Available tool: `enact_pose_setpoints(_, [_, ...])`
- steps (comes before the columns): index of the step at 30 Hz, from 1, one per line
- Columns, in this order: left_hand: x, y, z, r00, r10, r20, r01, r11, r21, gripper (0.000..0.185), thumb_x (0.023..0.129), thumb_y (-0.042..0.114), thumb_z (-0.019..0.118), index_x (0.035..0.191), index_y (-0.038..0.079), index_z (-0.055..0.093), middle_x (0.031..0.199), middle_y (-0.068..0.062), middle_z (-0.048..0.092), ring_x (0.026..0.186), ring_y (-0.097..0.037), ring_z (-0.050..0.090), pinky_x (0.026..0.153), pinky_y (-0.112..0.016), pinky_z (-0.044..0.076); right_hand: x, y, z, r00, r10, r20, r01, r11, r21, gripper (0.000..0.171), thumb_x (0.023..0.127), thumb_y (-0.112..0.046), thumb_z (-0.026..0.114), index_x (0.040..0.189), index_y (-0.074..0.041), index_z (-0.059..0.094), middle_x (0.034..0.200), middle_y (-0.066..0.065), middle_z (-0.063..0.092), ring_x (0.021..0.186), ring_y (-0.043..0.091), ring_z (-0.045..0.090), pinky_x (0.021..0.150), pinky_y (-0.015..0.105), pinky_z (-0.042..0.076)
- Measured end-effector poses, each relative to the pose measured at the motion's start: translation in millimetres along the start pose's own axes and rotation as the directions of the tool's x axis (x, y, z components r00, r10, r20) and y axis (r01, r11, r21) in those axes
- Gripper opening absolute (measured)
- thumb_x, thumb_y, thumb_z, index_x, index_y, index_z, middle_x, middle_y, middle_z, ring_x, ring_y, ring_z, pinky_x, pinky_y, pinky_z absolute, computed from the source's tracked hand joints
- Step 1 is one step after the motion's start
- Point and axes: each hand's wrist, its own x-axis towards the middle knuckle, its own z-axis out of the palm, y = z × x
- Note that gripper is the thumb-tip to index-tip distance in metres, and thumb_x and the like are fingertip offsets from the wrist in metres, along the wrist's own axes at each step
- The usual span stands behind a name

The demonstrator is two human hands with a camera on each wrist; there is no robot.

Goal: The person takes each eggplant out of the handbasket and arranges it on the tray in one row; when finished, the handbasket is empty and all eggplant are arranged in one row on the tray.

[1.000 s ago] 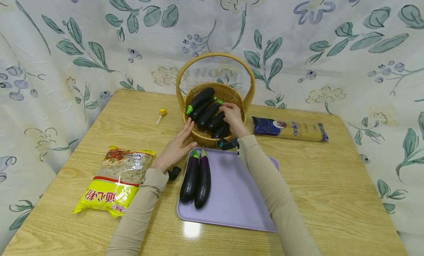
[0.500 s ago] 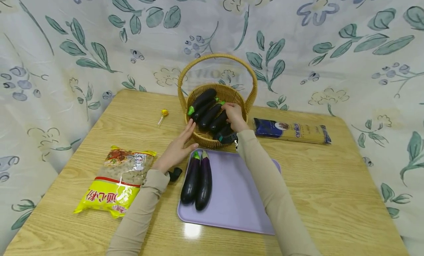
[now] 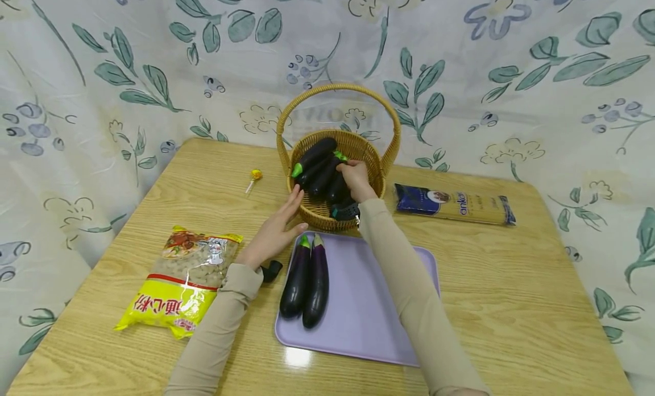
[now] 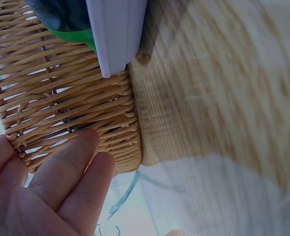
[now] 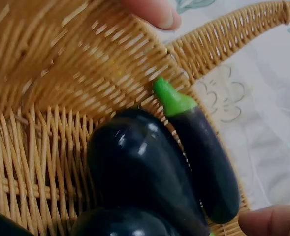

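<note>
**Right hand among eggplants in basket, left hand flat against basket wall**

Nearest, on purple tray (image 3: 368, 305): two eggplants (image 3: 307, 279) lying side by side, touching, green caps pointing away, just below and left of right wrist. Left of tray, well apart from both hands: yellow packet of pasta (image 3: 181, 279). Beside left wrist: small black object (image 3: 270, 269), too small to identify.

Further on: left hand (image 3: 273, 231) with fingers straight, laid against outer wall of wicker basket (image 3: 319, 214), nothing gripped; in left wrist view, fingertips (image 4: 93, 147) touching weave directly. Just right of this hand, across basket rim: right hand (image 3: 353, 180) inside basket, fingers curled over top of one dark eggplant (image 3: 335, 185) in pile (image 3: 314, 160). True grasp or only touch: cannot tell. In right wrist view, eggplants (image 5: 149, 172) close under palm, one with green cap (image 5: 172, 98) against far wall.

Right of right hand, on table (image 3: 512, 282): blue and clear spaghetti packet (image 3: 452, 202). Left of left hand, apart: yellow lollipop (image 3: 252, 177). Farthest: floral cloth (image 3: 153, 60) behind basket handle.
</note>
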Motion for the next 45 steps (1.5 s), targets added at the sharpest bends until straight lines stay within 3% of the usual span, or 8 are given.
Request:
enact_pose_setpoints(5, [-0.3, -0.1, -0.5, 1.0, -0.002, -0.002, 0.002, 1.0, -0.006, 0.071, 0.094, 0.033, 0.05, 0.149, 0.019, 0.006, 0.153, 0.01, -0.008, 0.131, -0.028, 0.033, 0.106, -0.049, 0.026, 1.9, -0.6, 1.9, 0.999, 0.019, 0.047, -0.017, 0.999, -0.042, 0.056, 0.091, -0.018, 0.054, 0.14, -0.003, 0.031, 0.143, 0.012, 0.031, 0.13, 0.028, 0.032, 0.105, 0.043, 0.03])
enact_pose_setpoints(12, [0.1, 0.0, -0.5, 1.0, 0.003, 0.003, -0.003, 1.0, -0.023, 0.071, 0.094, 0.039, 0.048, 0.148, 0.027, 0.004, 0.154, 0.006, -0.006, 0.13, -0.027, 0.036, 0.105, -0.047, 0.029, 3.1, -0.1, 4.1, 0.984, 0.1, 0.15, -0.106, 0.994, 0.028, 0.065, 0.092, -0.022, 0.055, 0.145, -0.009, 0.02, 0.138, 0.011, 0.038, 0.117, 0.024, 0.049, 0.089, 0.038, 0.047])
enact_pose_setpoints(18, [0.3, 1.0, 0.6, 1.0, 0.001, 0.005, -0.001, 1.0, -0.021, 0.071, 0.094, 0.032, 0.05, 0.148, 0.025, 0.004, 0.154, 0.009, -0.007, 0.13, -0.027, 0.035, 0.105, -0.048, 0.027, 3.6, 0.9, 2.3, 0.981, 0.109, 0.162, -0.119, 0.991, 0.052, 0.059, 0.092, -0.022, 0.054, 0.143, -0.009, 0.028, 0.129, 0.01, 0.046, 0.107, 0.022, 0.056, 0.084, 0.037, 0.05])
enact_pose_setpoints(26, [1.4, -0.6, -0.1, 1.0, 0.001, 0.003, -0.001, 1.0, -0.017, 0.071, 0.094, 0.035, 0.049, 0.148, 0.026, 0.003, 0.154, 0.006, -0.007, 0.129, -0.028, 0.036, 0.105, -0.05, 0.027, 3.4, 0.0, -3.0, 0.984, 0.12, 0.133, -0.139, 0.981, 0.139, 0.022, 0.091, -0.024, 0.05, 0.107, -0.009, 0.053, 0.099, 0.003, 0.051, 0.076, 0.015, 0.052, 0.064, 0.03, 0.046])
enact_pose_setpoints(31, [1.3, -1.1, -1.0, 1.0, 0.006, 0.006, -0.006, 1.0, -0.007, 0.071, 0.094, 0.039, 0.048, 0.148, 0.028, 0.002, 0.154, 0.004, -0.006, 0.129, -0.029, 0.036, 0.105, -0.05, 0.027, -0.7, -0.5, -8.9, 0.976, 0.135, 0.173, -0.173, 0.957, 0.232, 0.024, 0.092, -0.03, 0.049, 0.104, -0.01, 0.053, 0.095, 0.003, 0.053, 0.068, 0.012, 0.052, 0.059, 0.027, 0.046])
enact_pose_setpoints(37, [3.0, -1.2, -1.6, 1.0, 0.01, 0.0, -0.01, 1.0, -0.003, 0.07, 0.094, 0.039, 0.047, 0.147, 0.03, 0.002, 0.154, 0.008, -0.006, 0.132, -0.028, 0.032, 0.106, -0.051, 0.024, -6.9, -1.2, -15.0, 0.983, 0.039, 0.178, -0.088, 0.957, 0.277, 0.023, 0.093, -0.03, 0.05, 0.089, -0.008, 0.055, 0.083, 0.004, 0.056, 0.06, 0.012, 0.054, 0.056, 0.025, 0.048])
enact_pose_setpoints(41, [2.5, -1.7, -1.5, 1.0, 0.003, 0.0, -0.003, 1.0, 0.008, 0.071, 0.094, 0.041, 0.047, 0.148, 0.026, 0.004, 0.153, 0.011, -0.007, 0.133, -0.028, 0.029, 0.106, -0.051, 0.024, -11.8, -1.7, -16.0, 0.981, -0.011, 0.193, -0.042, 0.963, 0.266, 0.032, 0.093, -0.03, 0.051, 0.108, -0.002, 0.058, 0.099, 0.013, 0.059, 0.067, 0.015, 0.058, 0.055, 0.025, 0.049])
enact_pose_setpoints(45, [0.9, -2.3, -1.0, 1.0, 0.001, -0.01, -0.001, 1.0, 0.006, 0.071, 0.094, 0.037, 0.049, 0.149, 0.021, 0.006, 0.154, 0.007, -0.006, 0.134, -0.029, 0.026, 0.106, -0.052, 0.023, -18.3, -3.2, -14.8, 0.98, -0.032, 0.197, -0.025, 0.96, 0.279, 0.06, 0.091, -0.029, 0.056, 0.141, -0.006, 0.032, 0.13, 0.015, 0.045, 0.095, 0.023, 0.061, 0.062, 0.024, 0.052])
